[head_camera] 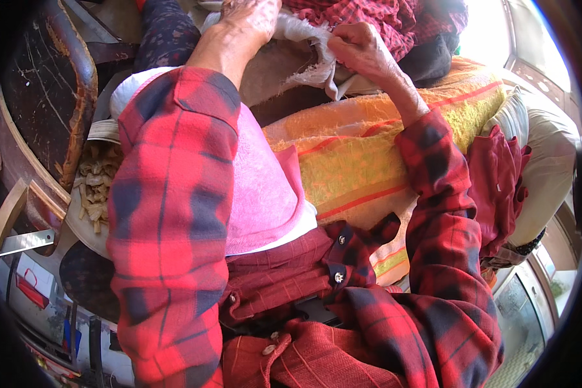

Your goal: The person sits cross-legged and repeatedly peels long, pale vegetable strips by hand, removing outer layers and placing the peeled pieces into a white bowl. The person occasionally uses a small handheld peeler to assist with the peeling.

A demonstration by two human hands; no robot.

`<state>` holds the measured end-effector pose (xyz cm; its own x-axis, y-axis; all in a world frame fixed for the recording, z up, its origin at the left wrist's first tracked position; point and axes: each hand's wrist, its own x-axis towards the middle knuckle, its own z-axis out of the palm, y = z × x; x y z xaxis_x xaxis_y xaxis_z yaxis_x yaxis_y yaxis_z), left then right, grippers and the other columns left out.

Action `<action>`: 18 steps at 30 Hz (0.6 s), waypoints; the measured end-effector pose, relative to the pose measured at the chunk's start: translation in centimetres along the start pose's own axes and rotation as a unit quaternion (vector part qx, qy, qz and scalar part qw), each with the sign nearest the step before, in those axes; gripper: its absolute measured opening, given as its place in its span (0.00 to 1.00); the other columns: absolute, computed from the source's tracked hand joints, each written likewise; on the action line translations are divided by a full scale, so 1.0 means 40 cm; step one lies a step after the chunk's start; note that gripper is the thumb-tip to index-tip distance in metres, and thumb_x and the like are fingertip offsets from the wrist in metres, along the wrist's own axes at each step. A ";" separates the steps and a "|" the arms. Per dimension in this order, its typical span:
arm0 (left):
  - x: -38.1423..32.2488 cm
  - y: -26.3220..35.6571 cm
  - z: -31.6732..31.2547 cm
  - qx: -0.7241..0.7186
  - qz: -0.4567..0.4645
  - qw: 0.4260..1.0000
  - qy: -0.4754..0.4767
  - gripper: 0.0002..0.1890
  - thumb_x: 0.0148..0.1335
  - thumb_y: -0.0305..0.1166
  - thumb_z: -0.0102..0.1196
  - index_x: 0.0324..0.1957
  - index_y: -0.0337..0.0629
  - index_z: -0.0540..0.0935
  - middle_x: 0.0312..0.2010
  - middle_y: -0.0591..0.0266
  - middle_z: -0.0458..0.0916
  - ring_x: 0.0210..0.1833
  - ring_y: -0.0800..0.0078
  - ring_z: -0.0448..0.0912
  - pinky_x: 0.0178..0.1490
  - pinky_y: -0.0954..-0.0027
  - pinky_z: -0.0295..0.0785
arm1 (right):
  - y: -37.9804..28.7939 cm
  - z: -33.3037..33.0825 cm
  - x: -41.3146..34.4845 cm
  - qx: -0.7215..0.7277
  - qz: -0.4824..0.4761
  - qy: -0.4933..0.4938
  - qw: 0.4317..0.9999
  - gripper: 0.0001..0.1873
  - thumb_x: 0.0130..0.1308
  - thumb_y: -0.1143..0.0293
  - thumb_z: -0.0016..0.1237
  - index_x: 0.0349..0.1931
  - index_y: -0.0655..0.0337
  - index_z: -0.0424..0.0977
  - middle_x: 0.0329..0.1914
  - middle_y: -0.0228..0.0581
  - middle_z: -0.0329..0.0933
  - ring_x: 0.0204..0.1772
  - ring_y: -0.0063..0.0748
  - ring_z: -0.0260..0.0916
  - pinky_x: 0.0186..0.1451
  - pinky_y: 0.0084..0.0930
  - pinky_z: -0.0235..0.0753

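Note:
At the top edge is my left hand (252, 17), its fingers cut off by the frame. It is close to one end of a strip of white frayed cloth (296, 29), and its grip cannot be made out. My right hand (361, 48) has its fingers closed on the other end of that strip, whose torn threads hang down. Beneath the strip lies a piece of beige cloth (271, 72). A pink towel (264, 179) covers my lap beside a yellow and orange striped towel (354, 174), which passes under my right forearm.
Red checked cloth (363, 14) is piled beyond my right hand. At the left stand a worn dark wooden frame (85, 87) and a flat metal strip with a hole (26, 242). A dark red garment (497, 184) lies at the right, against pale cushions (548, 145).

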<state>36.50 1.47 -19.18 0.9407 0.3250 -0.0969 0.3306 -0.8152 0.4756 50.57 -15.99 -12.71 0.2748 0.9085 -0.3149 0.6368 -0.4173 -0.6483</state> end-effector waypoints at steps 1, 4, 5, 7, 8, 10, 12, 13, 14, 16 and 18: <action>0.022 -0.014 0.006 -0.019 0.008 0.996 0.087 0.08 0.52 0.26 0.49 0.34 0.41 0.81 0.32 0.45 0.79 0.37 0.51 0.79 0.40 0.56 0.73 | -0.003 0.004 -0.001 -0.040 0.031 0.009 0.999 0.12 0.52 0.65 0.46 0.17 0.66 0.69 0.13 0.49 0.65 0.19 0.46 0.67 0.25 0.37 0.66; 0.060 -0.030 0.011 -0.116 0.031 0.984 0.134 0.06 0.53 0.31 0.51 0.30 0.41 0.79 0.24 0.45 0.77 0.31 0.53 0.78 0.37 0.55 0.71 | -0.033 0.055 -0.010 -0.096 -0.100 0.057 0.989 0.11 0.56 0.65 0.49 0.21 0.62 0.69 0.15 0.46 0.68 0.20 0.45 0.70 0.25 0.37 0.70; 0.063 -0.018 0.013 -0.114 0.032 0.977 0.178 0.06 0.53 0.31 0.50 0.29 0.41 0.78 0.24 0.46 0.77 0.31 0.52 0.77 0.36 0.55 0.70 | -0.046 0.084 -0.017 -0.054 -0.112 0.034 0.992 0.10 0.58 0.66 0.49 0.24 0.63 0.70 0.14 0.43 0.68 0.17 0.41 0.69 0.22 0.35 0.67; 0.058 0.019 0.010 -0.111 0.034 0.958 0.264 0.06 0.52 0.32 0.50 0.28 0.41 0.76 0.24 0.47 0.76 0.31 0.51 0.76 0.36 0.53 0.69 | -0.067 0.165 -0.030 -0.060 -0.208 -0.008 0.976 0.07 0.56 0.69 0.47 0.26 0.62 0.66 0.18 0.47 0.68 0.25 0.50 0.71 0.29 0.37 0.74; 0.051 0.043 0.005 -0.109 0.036 0.945 0.306 0.06 0.52 0.33 0.50 0.27 0.41 0.75 0.24 0.47 0.75 0.31 0.50 0.76 0.36 0.53 0.69 | -0.068 0.213 -0.022 -0.071 -0.248 -0.037 0.966 0.06 0.55 0.71 0.46 0.26 0.63 0.65 0.20 0.47 0.68 0.26 0.48 0.70 0.29 0.35 0.73; 0.042 0.080 -0.027 -0.120 0.034 0.935 0.331 0.06 0.50 0.32 0.51 0.24 0.41 0.73 0.21 0.48 0.75 0.29 0.49 0.75 0.33 0.53 0.69 | -0.046 0.300 0.007 -0.009 -0.353 -0.015 0.935 0.04 0.54 0.75 0.41 0.26 0.67 0.65 0.24 0.45 0.65 0.30 0.40 0.68 0.29 0.32 0.70; 0.034 0.105 -0.073 -0.141 0.046 0.922 0.357 0.06 0.50 0.31 0.52 0.22 0.41 0.73 0.18 0.49 0.74 0.26 0.49 0.75 0.30 0.54 0.68 | 0.032 0.320 0.045 -0.322 -0.440 0.079 0.835 0.04 0.54 0.75 0.39 0.27 0.67 0.66 0.24 0.43 0.65 0.31 0.38 0.67 0.30 0.32 0.69; 0.030 0.115 -0.096 -0.150 0.051 0.916 0.369 0.06 0.50 0.30 0.52 0.21 0.41 0.73 0.17 0.49 0.73 0.25 0.49 0.75 0.29 0.54 0.68 | 0.074 0.323 0.074 -0.464 -0.468 0.123 0.742 0.05 0.54 0.75 0.39 0.28 0.68 0.67 0.25 0.42 0.65 0.32 0.37 0.67 0.30 0.31 0.69; 0.027 0.125 -0.117 -0.121 0.037 0.922 0.365 0.06 0.50 0.29 0.52 0.20 0.41 0.72 0.14 0.50 0.72 0.22 0.50 0.75 0.26 0.55 0.67 | 0.114 0.317 0.111 -0.390 -0.336 0.112 0.850 0.06 0.57 0.75 0.40 0.33 0.65 0.68 0.26 0.44 0.69 0.33 0.40 0.70 0.34 0.31 0.72; 0.013 0.142 -0.147 -0.146 0.043 0.919 0.363 0.07 0.51 0.29 0.53 0.20 0.42 0.72 0.15 0.50 0.72 0.23 0.50 0.75 0.27 0.55 0.67 | 0.186 0.290 0.159 -0.352 -0.144 0.113 0.918 0.05 0.56 0.74 0.40 0.31 0.64 0.69 0.25 0.42 0.69 0.32 0.39 0.70 0.34 0.31 0.72; 0.007 0.142 -0.174 -0.143 0.103 0.906 0.385 0.07 0.52 0.24 0.52 0.19 0.40 0.71 0.15 0.51 0.71 0.20 0.56 0.74 0.25 0.60 0.67 | 0.234 0.250 0.173 -0.375 -0.118 0.097 0.915 0.05 0.55 0.73 0.41 0.29 0.62 0.69 0.24 0.41 0.69 0.32 0.38 0.70 0.34 0.31 0.72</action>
<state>38.11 0.26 -10.40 0.6125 0.5076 0.6059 0.0173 -0.7749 0.6318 51.21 -13.83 -27.89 0.1429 0.9884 -0.0519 0.9897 -0.1433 -0.0028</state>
